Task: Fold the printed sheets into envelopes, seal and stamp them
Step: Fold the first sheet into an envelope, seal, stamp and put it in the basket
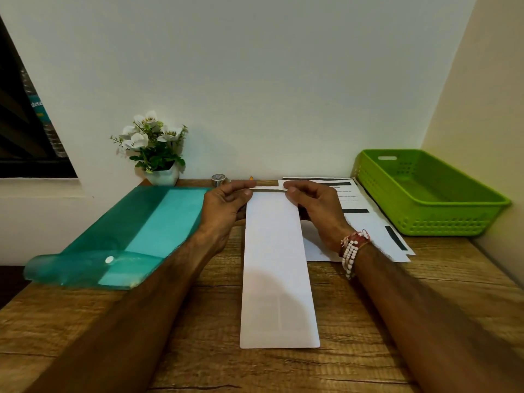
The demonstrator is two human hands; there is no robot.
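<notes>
One sheet is in work, and the job looks to be at an early stage. At the far left of the wooden surface lies a translucent green document folder with a snap button, its flap open; something pale shows through it, though I cannot tell what. Next comes the left hand, its grip pinched on the far left corner of the folded sheet, a long narrow white strip lying lengthwise down the middle of the surface. The right hand pinches the far right corner in the same way, so both appear to be starting or pressing a crease at that end. Right of it lie more printed sheets, flat and unfolded. The green plastic basket at the far right holds nothing. I see no sealed or stamped envelope anywhere, so most of the folding, sealing and stamping seems left.
</notes>
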